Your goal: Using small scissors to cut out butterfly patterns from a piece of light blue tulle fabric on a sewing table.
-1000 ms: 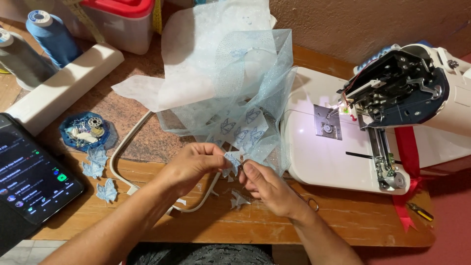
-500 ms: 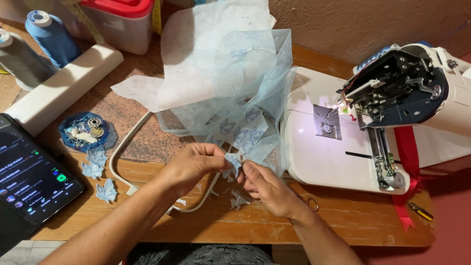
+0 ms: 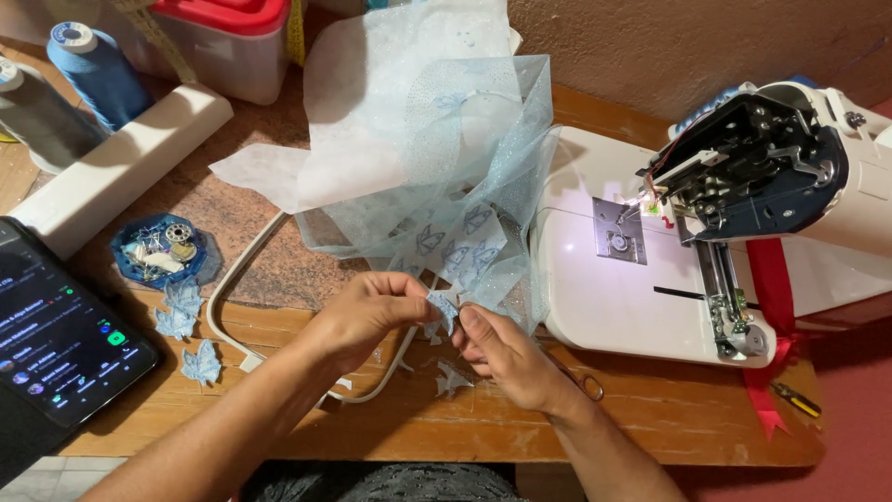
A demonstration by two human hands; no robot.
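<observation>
At the front edge of the wooden table (image 3: 650, 423), both hands meet over a small blue embroidered piece (image 3: 443, 307). Compared with a second ago, almost nothing has shifted: the left hand (image 3: 367, 316) keeps its fingertips pinched on the piece, and the right hand (image 3: 506, 358) stays closed against it from the other side, thumb and forefinger pressing its edge. Whether the right hand also holds a small tool cannot be told. The steadiness suggests slow, careful work on the piece rather than a change of step.

The piece hangs at the lower end of a crumpled sheet of pale blue glittery tulle (image 3: 446, 177), which rises behind the hands and hides part of the table. A white embroidery hoop (image 3: 232, 307) lies beneath the left wrist. Three finished blue cut-outs (image 3: 186, 321) rest to the left, near a phone (image 3: 65, 349) and a blue bobbin case (image 3: 160, 249). The sewing machine (image 3: 706, 232) stands close on the right, crowding that side.
</observation>
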